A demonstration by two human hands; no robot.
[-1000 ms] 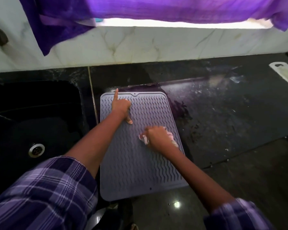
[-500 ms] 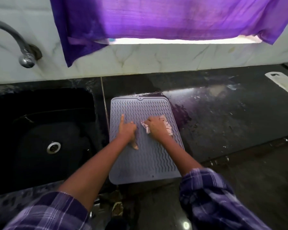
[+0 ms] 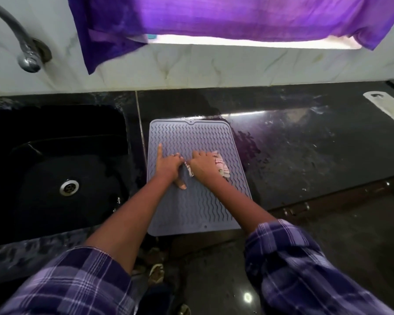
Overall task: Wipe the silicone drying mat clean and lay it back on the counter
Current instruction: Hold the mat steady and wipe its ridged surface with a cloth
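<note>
Both hands down on the grey wavy-ribbed silicone drying mat, long axis running straight away from the person.

Near edge overhangs the glossy black stone counter; the black sink sits just left, wet open counter right. Left hand presses flat, index finger stretched, thumb splayed. Right hand bears down on a crumpled pink-white cloth, fingers spread over it. Beyond the mat, marble wall, purple curtain.

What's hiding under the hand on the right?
A small pink and white cloth sticks out from under the right hand, pressed on the grey mat. The hand covers the cloth's middle and the mat's ridges beneath.
</note>
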